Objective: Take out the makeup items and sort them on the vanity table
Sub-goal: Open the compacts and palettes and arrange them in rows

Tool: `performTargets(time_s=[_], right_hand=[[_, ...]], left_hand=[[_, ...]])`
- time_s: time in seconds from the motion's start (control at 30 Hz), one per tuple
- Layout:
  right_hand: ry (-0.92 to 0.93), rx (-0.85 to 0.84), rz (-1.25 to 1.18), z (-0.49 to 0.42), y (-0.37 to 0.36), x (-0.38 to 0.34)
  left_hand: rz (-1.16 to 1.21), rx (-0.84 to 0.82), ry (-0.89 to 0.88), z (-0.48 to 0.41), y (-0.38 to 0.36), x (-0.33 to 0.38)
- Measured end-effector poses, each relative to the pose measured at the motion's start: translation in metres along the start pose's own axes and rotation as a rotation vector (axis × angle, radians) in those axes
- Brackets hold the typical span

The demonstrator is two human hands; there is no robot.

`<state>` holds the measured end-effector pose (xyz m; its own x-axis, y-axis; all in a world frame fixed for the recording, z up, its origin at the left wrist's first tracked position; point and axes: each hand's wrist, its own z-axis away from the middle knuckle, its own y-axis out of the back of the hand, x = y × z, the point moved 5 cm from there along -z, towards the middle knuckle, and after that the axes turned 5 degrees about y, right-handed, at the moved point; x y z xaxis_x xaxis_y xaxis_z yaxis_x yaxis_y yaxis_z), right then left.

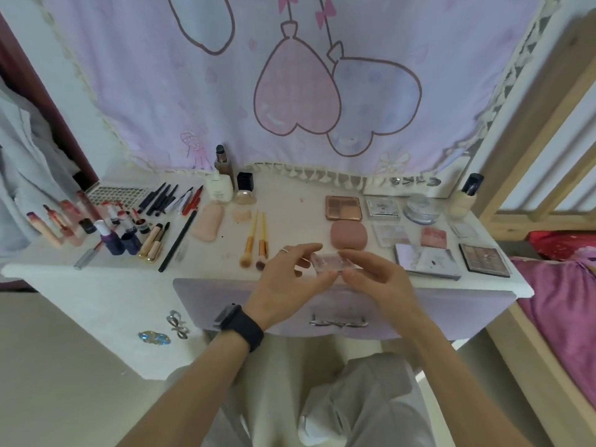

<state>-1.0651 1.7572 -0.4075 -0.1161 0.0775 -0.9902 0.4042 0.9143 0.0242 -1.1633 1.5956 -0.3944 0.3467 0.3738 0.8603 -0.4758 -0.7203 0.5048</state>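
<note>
Both forearms are bare, with no sleeves in view. The left wrist carries a black smartwatch [240, 324] on a broad dark band, its rectangular face turned to the outer side of the wrist, and a thin silver ring [284, 250] sits on a finger of the left hand [283, 285]. The right hand [375, 279] wears nothing, and the legs below are in light grey trousers [364, 404].
</note>
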Motion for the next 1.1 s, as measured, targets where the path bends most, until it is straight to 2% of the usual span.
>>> performTargets(time_s=[0.17, 0.33, 0.57, 0.7, 0.87, 1.0, 1.1], right_hand=[[0.040, 0.086, -0.007, -0.013, 0.009, 0.003], [0.058, 0.093, 0.045, -0.025, 0.012, 0.003], [0.117, 0.089, 0.117, -0.027, 0.009, 0.009], [0.124, 0.066, 0.135, -0.027, 0.009, 0.009], [0.045, -0.019, 0.130, -0.028, 0.008, 0.012], [0.003, -0.091, 0.181, -0.027, 0.004, 0.009], [0.017, -0.075, 0.169, -0.025, 0.003, 0.008]], left_hand=[[0.215, 0.012, 0.117, -0.014, -0.018, -0.003], [0.325, 0.018, 0.136, -0.029, -0.021, -0.003], [0.382, -0.063, 0.164, -0.033, -0.019, -0.019], [0.388, -0.033, 0.159, -0.031, -0.019, -0.016], [0.459, 0.016, 0.168, -0.029, -0.017, -0.014], [0.462, -0.053, 0.172, -0.029, -0.015, -0.013], [0.442, -0.116, 0.161, -0.029, -0.018, -0.010]])
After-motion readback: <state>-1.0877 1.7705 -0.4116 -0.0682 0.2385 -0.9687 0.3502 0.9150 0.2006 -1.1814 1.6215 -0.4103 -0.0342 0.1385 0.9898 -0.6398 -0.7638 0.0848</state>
